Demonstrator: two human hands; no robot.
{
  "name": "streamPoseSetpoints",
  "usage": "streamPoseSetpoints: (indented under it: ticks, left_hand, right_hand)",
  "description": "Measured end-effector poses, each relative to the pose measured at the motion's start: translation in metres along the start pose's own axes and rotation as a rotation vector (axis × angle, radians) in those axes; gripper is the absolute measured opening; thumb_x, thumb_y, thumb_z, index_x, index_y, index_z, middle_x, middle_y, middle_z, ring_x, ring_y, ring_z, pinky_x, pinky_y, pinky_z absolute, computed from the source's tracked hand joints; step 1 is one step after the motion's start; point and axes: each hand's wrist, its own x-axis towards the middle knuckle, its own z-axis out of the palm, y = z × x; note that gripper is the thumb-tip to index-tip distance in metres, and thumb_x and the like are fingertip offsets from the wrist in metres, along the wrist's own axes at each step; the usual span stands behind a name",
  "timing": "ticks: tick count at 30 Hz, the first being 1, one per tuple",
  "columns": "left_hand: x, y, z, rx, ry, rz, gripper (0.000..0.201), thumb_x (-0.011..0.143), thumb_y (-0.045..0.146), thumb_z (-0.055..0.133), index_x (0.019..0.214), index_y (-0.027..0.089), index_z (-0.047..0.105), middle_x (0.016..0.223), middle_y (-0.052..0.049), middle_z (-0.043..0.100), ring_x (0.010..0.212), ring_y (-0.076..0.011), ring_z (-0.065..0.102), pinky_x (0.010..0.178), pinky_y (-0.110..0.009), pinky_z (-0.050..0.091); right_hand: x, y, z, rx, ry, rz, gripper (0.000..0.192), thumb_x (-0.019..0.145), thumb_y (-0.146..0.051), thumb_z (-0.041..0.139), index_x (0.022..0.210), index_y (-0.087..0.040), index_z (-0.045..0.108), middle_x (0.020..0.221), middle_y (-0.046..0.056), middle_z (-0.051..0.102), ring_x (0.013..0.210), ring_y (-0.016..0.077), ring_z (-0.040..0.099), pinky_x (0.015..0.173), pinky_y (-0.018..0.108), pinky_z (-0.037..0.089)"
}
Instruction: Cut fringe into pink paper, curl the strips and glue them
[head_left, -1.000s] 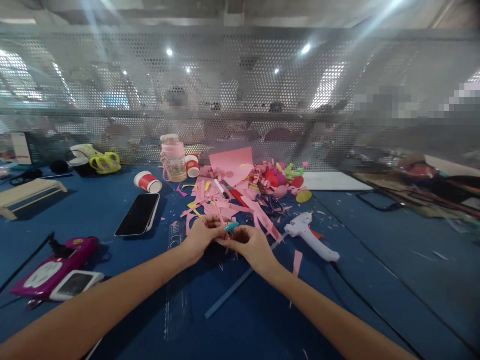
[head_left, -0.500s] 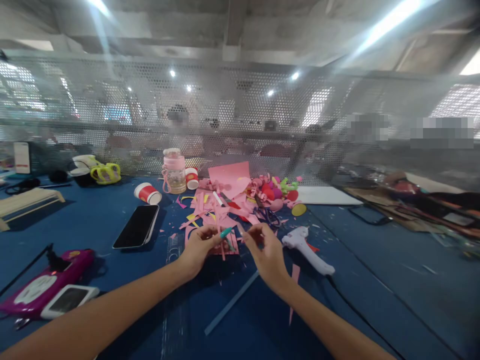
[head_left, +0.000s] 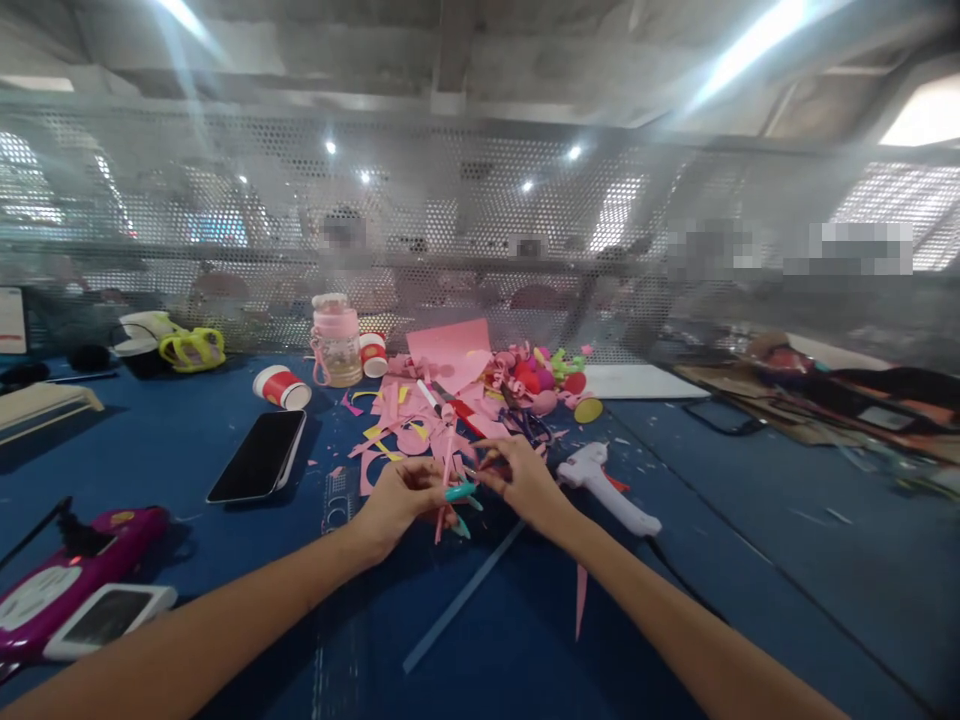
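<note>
My left hand [head_left: 401, 505] is closed in a pinch over the front of the scrap pile. A narrow pink paper strip [head_left: 448, 458] runs up from between its fingers, and its lower end sticks out beneath them. Long teal tips, apparently nails, show on the thumb and fingers. Close beside it on the right, my right hand [head_left: 525, 485] has thumb and fingertips drawn together near the strip; whatever they grip is too small to make out. Behind both hands lies a heap of pink paper scraps [head_left: 411, 437], with a red-and-white pen or cutter [head_left: 466, 417] on top.
A white glue gun [head_left: 611, 490] lies right of my hands, its cord running toward the front. To the left are a black phone [head_left: 259, 457], a paper cup [head_left: 282, 387], a pink-lidded bottle [head_left: 336, 345] and a purple device [head_left: 82, 575]. A clear ruler [head_left: 337, 600] lies in front.
My hands have come closer together and slightly lower, with the right fingertips now beside the left thumb. The pink strip stands more upright in my left hand. The view has shifted slightly right.
</note>
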Motion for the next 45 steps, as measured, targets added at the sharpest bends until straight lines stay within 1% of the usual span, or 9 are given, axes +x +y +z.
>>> streamPoseSetpoints:
  ticks: [6, 12, 15, 19, 22, 28, 35, 41, 45]
  left_hand:
    - [0.003, -0.002, -0.002, 0.033, 0.099, 0.001, 0.032, 0.052, 0.028, 0.077, 0.071, 0.014, 0.056, 0.056, 0.002, 0.063, 0.043, -0.0113, 0.058, 0.044, -0.023, 0.05]
    - [0.004, -0.001, -0.001, 0.047, 0.119, -0.004, 0.031, 0.054, 0.03, 0.076, 0.073, 0.014, 0.058, 0.055, 0.002, 0.062, 0.043, -0.0094, 0.057, 0.044, -0.021, 0.049]
    - [0.003, 0.001, 0.0, 0.051, 0.12, -0.011, 0.031, 0.055, 0.031, 0.075, 0.074, 0.013, 0.058, 0.053, 0.002, 0.061, 0.043, -0.0096, 0.057, 0.044, -0.021, 0.049]
    - [0.001, 0.003, 0.003, 0.043, 0.105, -0.052, 0.045, 0.047, 0.027, 0.079, 0.08, 0.014, 0.051, 0.052, 0.005, 0.059, 0.042, -0.0116, 0.057, 0.044, -0.024, 0.05]
    - [0.001, 0.004, 0.003, 0.042, 0.125, -0.039, 0.058, 0.044, 0.024, 0.08, 0.087, 0.017, 0.042, 0.05, 0.008, 0.057, 0.041, -0.0138, 0.058, 0.044, -0.027, 0.051]
    - [0.004, 0.001, 0.003, 0.048, 0.211, -0.014, 0.063, 0.045, 0.024, 0.079, 0.089, 0.019, 0.034, 0.053, 0.011, 0.054, 0.042, -0.0153, 0.059, 0.042, -0.027, 0.051]
    - [0.002, 0.004, 0.003, 0.06, 0.185, 0.006, 0.077, 0.046, 0.025, 0.079, 0.108, 0.018, 0.033, 0.051, 0.012, 0.051, 0.043, -0.0158, 0.06, 0.044, -0.029, 0.052]
    - [0.003, 0.002, 0.002, 0.051, 0.184, -0.021, 0.062, 0.044, 0.026, 0.079, 0.093, 0.018, 0.042, 0.052, 0.01, 0.052, 0.043, -0.015, 0.059, 0.042, -0.026, 0.051]
    - [0.004, 0.001, 0.001, 0.042, 0.194, -0.025, 0.05, 0.043, 0.026, 0.079, 0.08, 0.016, 0.046, 0.051, 0.009, 0.053, 0.042, -0.0144, 0.059, 0.04, -0.025, 0.05]
  right_hand:
    - [-0.003, -0.016, -0.009, -0.027, 0.007, -0.002, 0.016, 0.08, -0.031, 0.052, 0.079, -0.017, 0.059, 0.08, 0.006, 0.056, 0.084, 0.0204, 0.047, 0.073, 0.033, 0.041]
    - [-0.006, -0.036, -0.016, 0.035, -0.018, -0.12, 0.023, 0.085, -0.035, 0.044, 0.071, -0.018, 0.051, 0.087, 0.006, 0.051, 0.085, 0.0179, 0.047, 0.078, 0.032, 0.038]
    - [-0.008, -0.041, -0.017, 0.171, -0.052, -0.113, 0.026, 0.087, -0.036, 0.038, 0.07, -0.019, 0.046, 0.077, 0.003, 0.052, 0.073, 0.0147, 0.05, 0.069, 0.028, 0.041]
    - [-0.01, -0.044, -0.019, 0.355, -0.147, 0.051, 0.022, 0.086, -0.039, 0.039, 0.082, -0.02, 0.048, 0.057, -0.003, 0.05, 0.046, 0.0096, 0.047, 0.051, 0.023, 0.039]
    - [-0.011, -0.045, -0.018, 0.426, -0.158, 0.115, 0.024, 0.083, -0.042, 0.044, 0.091, -0.02, 0.052, 0.049, -0.005, 0.046, 0.039, 0.0086, 0.043, 0.043, 0.021, 0.034]
    - [-0.011, -0.047, -0.018, 0.605, -0.226, 0.289, 0.045, 0.075, -0.046, 0.053, 0.104, -0.012, 0.056, 0.035, -0.009, 0.033, 0.027, 0.005, 0.027, 0.029, 0.019, 0.019]
    - [-0.013, -0.047, -0.017, 0.797, -0.284, 0.371, 0.056, 0.073, -0.045, 0.057, 0.116, -0.009, 0.053, 0.032, -0.014, 0.02, 0.024, 0.0032, 0.02, 0.028, 0.018, 0.029]
    - [-0.016, -0.046, -0.014, 0.978, -0.368, 0.427, 0.065, 0.068, -0.041, 0.062, 0.122, -0.008, 0.048, 0.032, -0.016, 0.02, 0.025, 0.003, 0.018, 0.035, 0.023, 0.04]
    - [-0.016, -0.046, -0.016, 0.977, -0.392, 0.436, 0.063, 0.071, -0.04, 0.056, 0.125, -0.009, 0.044, 0.03, -0.011, 0.039, 0.022, 0.006, 0.031, 0.032, 0.021, 0.035]
